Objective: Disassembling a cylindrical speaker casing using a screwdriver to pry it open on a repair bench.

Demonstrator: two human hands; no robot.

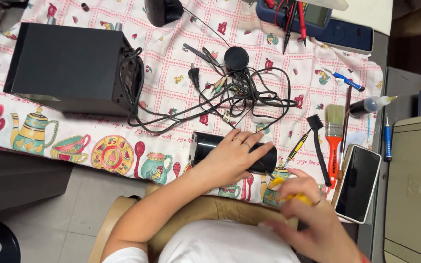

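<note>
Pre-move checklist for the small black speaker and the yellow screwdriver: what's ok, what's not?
1. Left hand lies flat on the small black speaker, pinning it at the table edge: ok.
2. Right hand grips the yellow-handled screwdriver: ok.
3. Screwdriver tip seated in a screw: cannot tell, the tip is hidden by the hands.
4. Speaker fully supported by the patterned tablecloth: cannot tell, it sits right at the edge.
5. Tangled black cables lie just behind the speaker, close to the left hand: not ok.
6. Smartphone lies at the table edge beside the right hand: not ok.
</note>
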